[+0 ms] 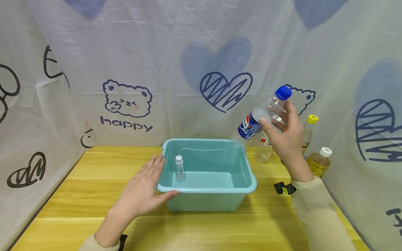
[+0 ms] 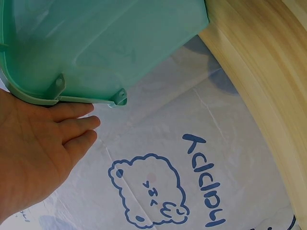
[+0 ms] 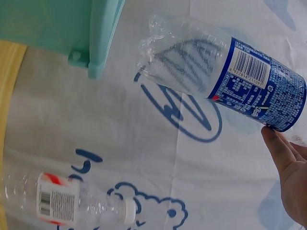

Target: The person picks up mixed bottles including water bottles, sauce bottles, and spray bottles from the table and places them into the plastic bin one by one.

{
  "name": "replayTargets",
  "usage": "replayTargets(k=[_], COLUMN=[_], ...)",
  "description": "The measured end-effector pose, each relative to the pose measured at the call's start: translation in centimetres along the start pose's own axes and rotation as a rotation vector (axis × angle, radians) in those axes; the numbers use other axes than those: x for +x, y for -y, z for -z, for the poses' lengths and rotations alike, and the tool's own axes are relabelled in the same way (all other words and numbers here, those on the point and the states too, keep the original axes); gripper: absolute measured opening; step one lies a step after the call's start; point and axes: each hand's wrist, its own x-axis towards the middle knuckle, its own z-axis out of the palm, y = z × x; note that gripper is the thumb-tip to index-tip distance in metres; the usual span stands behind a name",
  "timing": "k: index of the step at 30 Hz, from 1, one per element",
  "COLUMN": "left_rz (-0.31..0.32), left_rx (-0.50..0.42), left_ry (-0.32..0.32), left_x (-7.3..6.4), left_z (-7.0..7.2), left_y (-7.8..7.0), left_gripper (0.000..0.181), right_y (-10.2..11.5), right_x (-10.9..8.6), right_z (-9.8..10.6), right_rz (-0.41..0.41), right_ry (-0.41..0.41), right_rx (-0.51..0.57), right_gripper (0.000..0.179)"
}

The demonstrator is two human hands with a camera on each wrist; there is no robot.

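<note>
In my right hand [image 1: 287, 136] is an empty clear plastic Pepsi bottle [image 1: 250, 125] with a blue cap and blue label, gripped between thumb and fingers near its upper part. It tilts with its base down toward the bin's back right corner; the right wrist view shows that base [image 3: 168, 52] in the air. A teal plastic bin [image 1: 207, 191] stands on the table. My left hand [image 1: 141, 190] lies against the bin's left side, its fingers straight along the rim and the thumb at the front edge. Inside the bin, at the left, a small clear bottle [image 1: 180, 170] with a white cap stands upright.
Right of the bin stand a clear bottle [image 1: 263, 156] with a red and white label, a yellow-capped bottle [image 1: 309, 130] and a white-capped bottle [image 1: 319, 163] with a yellow label. A printed cloth [image 1: 176, 115] hangs behind the wooden table [image 1: 94, 195].
</note>
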Motion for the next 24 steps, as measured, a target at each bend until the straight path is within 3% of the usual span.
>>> replayTargets(k=[9,18,24], left_rz=[-0.003,0.006,0.003], left_rx=[-0.004,-0.002,-0.001], left_ry=[-0.005,0.013,0.015], left_x=[-0.1,0.0,0.0], left_z=[0.1,0.2,0.2], left_y=[0.0,0.0,-0.1], left_gripper=[0.111,0.113,0.112], right_y=[0.5,0.9,0.7], right_x=[0.2,0.2,-0.4], right_z=[-2.2,-3.9,-4.9], right_rz=[0.069,0.021,0.0], right_ry=[0.081,0.205,0.331], right_rx=[0.039,0.048,0.046], right_gripper=[0.079,0.077,0.079])
